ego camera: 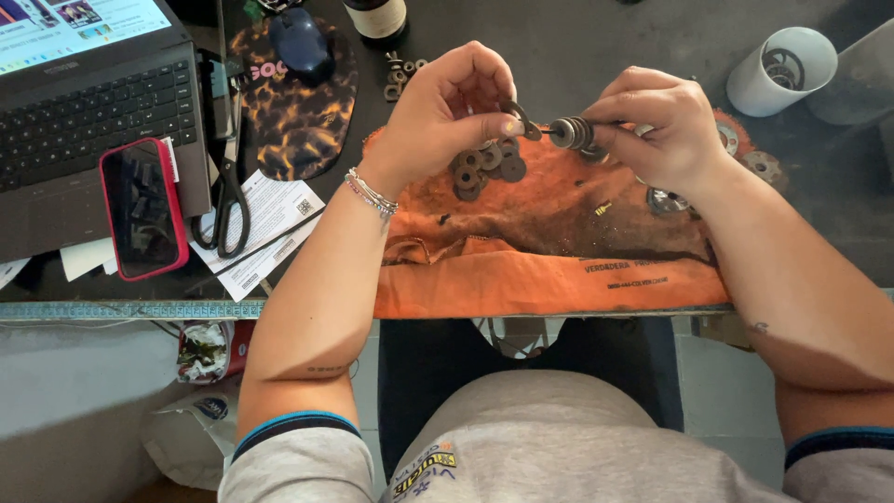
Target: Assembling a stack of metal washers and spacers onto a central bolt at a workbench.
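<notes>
Head view, looking down over the person's lap to a dark desk.

Nearest the viewer, an orange cloth (549,251) lies over the desk edge, its front hem hanging toward the knees. Above it both forearms converge.

The right hand (666,130) is closed on a stack of washers (573,132), apparently threaded on a short rod or bolt whose far end is hidden inside the fist. The long axis of the stack runs roughly level, left to right, with its free end pointing toward the left hand.

The left hand (447,112) pinches a single washer (521,121) between thumb and forefinger, the remaining fingers curled. This washer sits just beside the free end of the stack, slightly above the axis line, and appears not quite touching; whether its hole is lined up with the rod cannot be told. The left hand is the nearer of the two to the gap.

Beneath the left hand a loose heap of washers (484,168) rests on the cloth.

Farther left lie scissors (228,200), a phone in a red case (142,207), and a laptop (93,112). At the far edge stand a mouse (300,42) on a patterned pad and a white cup (780,70) holding rings.
</notes>
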